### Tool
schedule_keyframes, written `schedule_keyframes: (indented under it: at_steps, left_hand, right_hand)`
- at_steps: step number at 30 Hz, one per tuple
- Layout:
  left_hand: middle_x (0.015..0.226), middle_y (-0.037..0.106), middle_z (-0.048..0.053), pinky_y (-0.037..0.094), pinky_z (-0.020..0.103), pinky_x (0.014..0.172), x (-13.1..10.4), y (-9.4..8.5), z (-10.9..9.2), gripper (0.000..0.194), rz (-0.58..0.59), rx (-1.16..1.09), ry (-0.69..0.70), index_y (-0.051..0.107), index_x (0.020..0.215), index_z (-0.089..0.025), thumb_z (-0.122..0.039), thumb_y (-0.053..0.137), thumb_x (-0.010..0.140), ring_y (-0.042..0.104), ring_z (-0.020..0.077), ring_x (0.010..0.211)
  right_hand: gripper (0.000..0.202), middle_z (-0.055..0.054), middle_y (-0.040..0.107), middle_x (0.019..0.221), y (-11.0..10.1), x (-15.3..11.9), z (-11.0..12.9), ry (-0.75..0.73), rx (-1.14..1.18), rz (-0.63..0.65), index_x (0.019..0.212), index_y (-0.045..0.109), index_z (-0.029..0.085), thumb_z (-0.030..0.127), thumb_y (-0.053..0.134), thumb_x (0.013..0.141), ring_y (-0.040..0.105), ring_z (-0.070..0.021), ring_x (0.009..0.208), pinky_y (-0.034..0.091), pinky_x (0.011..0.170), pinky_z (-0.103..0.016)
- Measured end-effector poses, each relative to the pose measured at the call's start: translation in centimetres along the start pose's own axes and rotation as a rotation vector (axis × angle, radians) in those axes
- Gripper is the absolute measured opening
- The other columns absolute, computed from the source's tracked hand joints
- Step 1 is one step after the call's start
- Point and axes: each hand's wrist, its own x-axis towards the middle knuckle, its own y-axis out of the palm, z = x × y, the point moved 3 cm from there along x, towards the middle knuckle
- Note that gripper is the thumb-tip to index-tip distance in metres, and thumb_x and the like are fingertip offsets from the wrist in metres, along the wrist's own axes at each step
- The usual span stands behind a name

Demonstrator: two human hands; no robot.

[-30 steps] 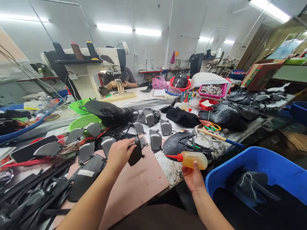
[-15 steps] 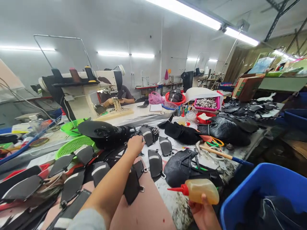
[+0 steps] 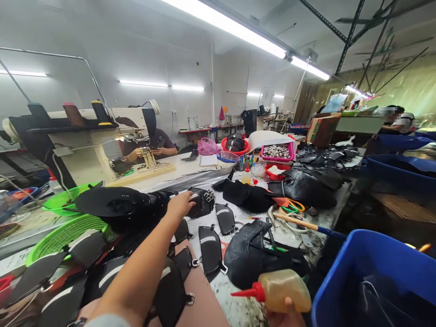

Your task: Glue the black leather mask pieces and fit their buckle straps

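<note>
My left hand [image 3: 180, 204] stretches out over the table to a pile of black padded pieces with metal buckles [image 3: 204, 202]. Its thumb and fingers are closed around the near edge of one piece, partly hidden by the hand. Low on the right, my right hand [image 3: 288, 313] grips a squeeze bottle [image 3: 286, 290] of amber liquid. The bottle lies sideways, its red nozzle pointing left. Between my hands, single black buckled pieces [image 3: 210, 250] with pale bands lie on the table, beside a black leather pouch-like item [image 3: 247, 259].
Green baskets [image 3: 71, 234] stand at left by a large black item [image 3: 109, 204]. A wooden-handled tool [image 3: 296, 220] lies at right, above a blue bin [image 3: 368, 245]. Across the table, a person [image 3: 160, 145] sits at a sewing machine [image 3: 85, 154].
The view has swung right, so the scene sits further left. My left hand has reached slightly farther onto the buckled pile. The bottle stays in my right hand, a little lower.
</note>
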Motion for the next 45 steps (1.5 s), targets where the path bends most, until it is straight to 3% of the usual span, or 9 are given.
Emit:
schedule_keyframes:
  at_steps: [3,6,12,17,22,29,34,39,45]
  left_hand:
    - [0.117,0.062,0.007,0.047,0.033,0.083,-5.0,-3.6,-0.8,0.034,-0.044,-0.025,0.056,0.054,0.118,-0.023,-0.036,0.054,0.087,0.058,0.0242,0.105]
    - [0.115,0.063,0.002,0.047,0.030,0.081,-11.5,-5.2,-2.6,0.034,-0.069,-0.048,0.132,0.057,0.116,-0.027,-0.041,0.054,0.086,0.060,0.0225,0.101]
    - [0.097,0.069,0.004,0.049,0.029,0.067,-24.2,-3.2,-6.9,0.026,-0.161,-0.071,0.451,0.061,0.107,-0.023,-0.032,0.059,0.082,0.065,0.0208,0.078]
    - [0.089,0.068,0.008,0.049,0.031,0.063,-30.7,-2.4,-7.0,0.024,-0.336,0.023,0.377,0.058,0.107,-0.017,-0.027,0.047,0.088,0.064,0.0211,0.073]
    - [0.091,0.066,0.014,0.049,0.039,0.061,-32.5,0.7,-5.3,0.029,-0.236,0.171,0.201,0.062,0.100,-0.011,-0.034,0.051,0.086,0.063,0.0290,0.076]
    - [0.115,0.061,0.014,0.049,0.042,0.083,-33.9,5.3,-4.5,0.029,-0.193,-0.010,0.263,0.062,0.111,-0.021,-0.032,0.049,0.087,0.058,0.0286,0.097]
    - [0.121,0.058,0.018,0.048,0.043,0.087,-33.9,6.0,-4.7,0.030,-0.183,-0.039,0.278,0.065,0.108,-0.016,-0.020,0.044,0.086,0.057,0.0300,0.104]
    - [0.122,0.057,0.017,0.049,0.045,0.086,-34.1,6.2,-4.9,0.030,-0.169,-0.086,0.233,0.065,0.107,-0.018,-0.026,0.046,0.087,0.056,0.0312,0.106]
    - [0.123,0.057,0.016,0.047,0.045,0.088,-34.2,6.3,-4.9,0.029,-0.164,-0.081,0.222,0.065,0.107,-0.018,-0.027,0.046,0.087,0.056,0.0304,0.107]
  right_hand:
    - [0.048,-0.005,0.071,0.076,0.6,-0.2,1.0,-0.013,0.114,-0.015,0.090,0.066,0.022,0.049,0.081,0.052,0.067,-0.0227,0.064,0.055,0.046,-0.031]
    - [0.043,-0.002,0.072,0.076,1.4,-1.0,2.6,0.034,0.176,-0.010,0.082,0.067,0.022,0.047,0.082,0.051,0.065,-0.0181,0.060,0.053,0.044,-0.025]
    - [0.052,0.004,0.070,0.075,1.0,-4.4,5.5,0.102,0.289,-0.048,0.085,0.068,0.024,0.049,0.084,0.043,0.057,-0.0084,0.048,0.049,0.041,-0.018]
    - [0.048,0.005,0.069,0.071,-0.1,-6.1,6.7,0.056,0.242,-0.035,0.084,0.067,0.025,0.050,0.083,0.046,0.053,-0.0078,0.045,0.049,0.040,-0.019]
    - [0.051,0.004,0.069,0.071,0.4,-6.4,6.1,0.077,0.151,-0.022,0.084,0.066,0.024,0.050,0.083,0.043,0.057,-0.0096,0.048,0.048,0.040,-0.019]
    - [0.051,0.001,0.069,0.074,2.4,-6.8,4.9,-0.025,-0.149,0.085,0.086,0.064,0.021,0.037,0.085,0.042,0.064,-0.0171,0.061,0.052,0.046,-0.024]
    - [0.047,0.001,0.070,0.075,3.4,-5.9,4.7,-0.091,-0.291,0.173,0.082,0.065,0.020,0.023,0.085,0.040,0.064,-0.0172,0.071,0.055,0.068,-0.029]
    - [0.049,0.001,0.069,0.071,4.6,-5.5,4.6,-0.086,-0.389,0.249,0.079,0.066,0.021,0.009,0.083,0.035,0.064,-0.0197,0.069,0.055,0.068,-0.033]
    - [0.048,0.000,0.067,0.072,4.9,-5.1,4.7,-0.082,-0.440,0.263,0.082,0.066,0.019,0.011,0.082,0.038,0.064,-0.0204,0.072,0.054,0.072,-0.034]
